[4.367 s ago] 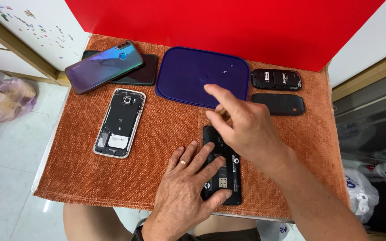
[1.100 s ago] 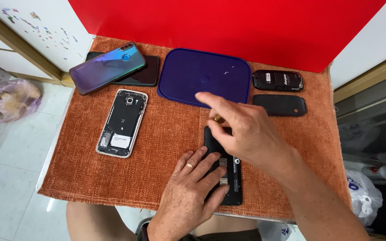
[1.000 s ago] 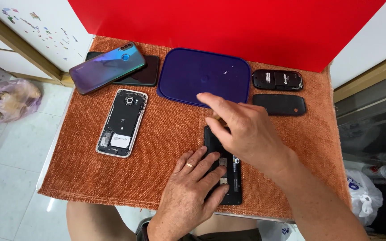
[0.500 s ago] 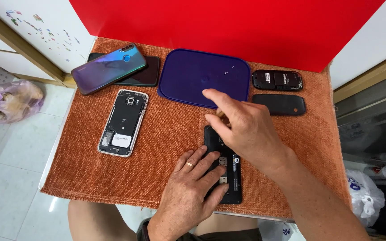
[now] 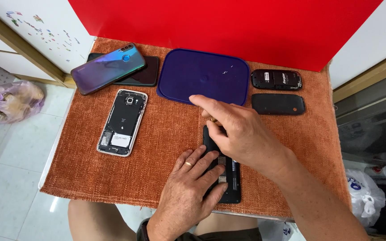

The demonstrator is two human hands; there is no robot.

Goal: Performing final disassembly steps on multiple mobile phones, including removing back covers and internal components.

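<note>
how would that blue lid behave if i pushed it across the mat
The blue lid looks thin, flat and probably light. The woven mat would likely drag on it, so it would slide reluctantly. Lying flat, it shouldn't tip or roll.

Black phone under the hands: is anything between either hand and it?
Nothing visible. The left hand lies flat on the black phone, pressing its lower half. The right hand rests on its upper end, fingertips at the top edge. The blue lid lies just beyond, apart from the phone.
</note>
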